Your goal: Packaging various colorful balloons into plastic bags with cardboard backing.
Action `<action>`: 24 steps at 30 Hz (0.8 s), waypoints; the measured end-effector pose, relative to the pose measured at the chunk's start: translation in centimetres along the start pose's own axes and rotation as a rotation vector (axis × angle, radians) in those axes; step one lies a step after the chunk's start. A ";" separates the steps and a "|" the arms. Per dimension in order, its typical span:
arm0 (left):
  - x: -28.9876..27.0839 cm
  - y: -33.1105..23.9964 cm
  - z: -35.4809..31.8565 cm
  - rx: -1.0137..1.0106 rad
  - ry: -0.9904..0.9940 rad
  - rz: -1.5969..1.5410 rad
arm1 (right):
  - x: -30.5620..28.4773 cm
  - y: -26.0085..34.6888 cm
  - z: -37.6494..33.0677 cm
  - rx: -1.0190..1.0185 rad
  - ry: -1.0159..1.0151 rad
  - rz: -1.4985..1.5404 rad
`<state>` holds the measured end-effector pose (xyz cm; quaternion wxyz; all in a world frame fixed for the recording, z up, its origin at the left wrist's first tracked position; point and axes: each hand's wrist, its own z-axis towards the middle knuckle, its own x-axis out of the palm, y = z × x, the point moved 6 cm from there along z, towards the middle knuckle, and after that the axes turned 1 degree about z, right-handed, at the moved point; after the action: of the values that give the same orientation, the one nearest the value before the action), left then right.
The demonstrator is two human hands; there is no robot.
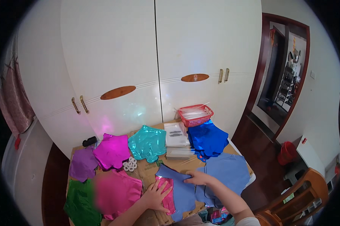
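Observation:
A flat blue-grey foil balloon (185,194) lies on the cardboard in front of me, partly folded. My right hand (197,178) pinches its upper right edge between thumb and fingers. On top of it rests a folded shiny pink foil piece (170,194), and my left hand (155,196) presses down on this with fingers spread. More blue-grey foil balloons (228,169) are stacked to the right, under my right forearm. To the left of my left hand sits a pile of pink foil balloons (121,192), blurred in part.
Around lie green (83,201), purple (83,164), magenta (111,150), teal (147,143) and dark blue foil balloons (208,138). White rolls (130,164), clear packets (177,135) and a red basket of white sticks (195,115) stand toward the cabinet (113,45). A wooden chair (300,196) is at right.

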<state>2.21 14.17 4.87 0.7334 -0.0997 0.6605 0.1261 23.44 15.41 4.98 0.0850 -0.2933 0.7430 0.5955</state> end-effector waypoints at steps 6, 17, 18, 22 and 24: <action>0.1 -0.2 -0.2 -0.012 -0.015 -0.026 | -0.6 -0.1 -2.1 -0.115 -0.343 -0.271; 0.1 -0.5 -0.7 -0.070 0.019 -0.050 | 3.8 0.1 -3.4 0.142 -0.025 -0.016; 0.1 -0.5 -0.8 -0.078 0.024 -0.054 | 4.0 0.8 -3.5 0.101 -0.013 -0.208; 0.0 -0.5 -0.5 -0.098 -0.024 -0.067 | 4.0 -0.6 -1.4 -0.148 -0.271 -0.259; 0.2 -0.3 -0.2 -0.125 -0.055 -0.061 | 4.1 -0.9 -0.5 -0.306 -0.378 -0.257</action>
<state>2.09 13.86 4.63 0.7471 -0.1618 0.6277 0.1472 20.71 13.49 2.46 0.2515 -0.2783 0.5720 0.7295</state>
